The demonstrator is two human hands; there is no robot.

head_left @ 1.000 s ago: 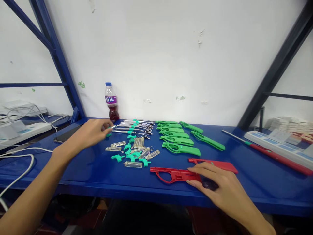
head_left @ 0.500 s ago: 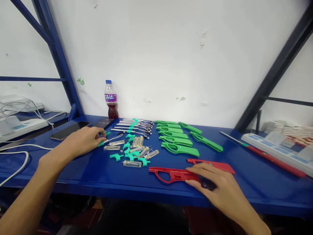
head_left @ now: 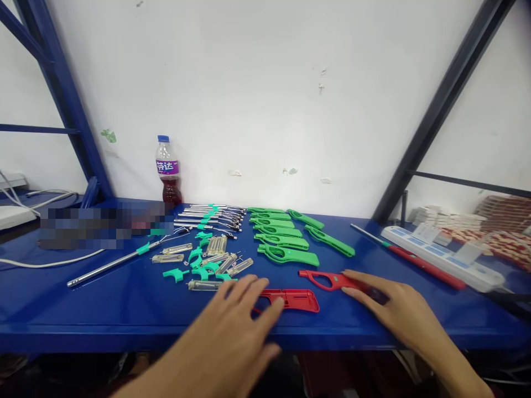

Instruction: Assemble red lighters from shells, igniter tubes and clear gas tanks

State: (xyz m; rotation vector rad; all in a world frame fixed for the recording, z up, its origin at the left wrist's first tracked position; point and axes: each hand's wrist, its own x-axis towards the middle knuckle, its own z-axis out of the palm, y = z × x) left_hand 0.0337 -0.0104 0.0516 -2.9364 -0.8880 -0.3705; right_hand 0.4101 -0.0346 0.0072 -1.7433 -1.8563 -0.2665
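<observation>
Head view: left hand spread open, gripping nothing, over the left part of the near red shell, contact unclear, while right hand holds the far red shell between thumb and fingers, both shells at the front of the blue surface. Green shells lie behind, clear tanks and teal pieces left of them, loose metal rod further left, bottle upright by the wall, red-handled lighter beside power strip at right.
</observation>
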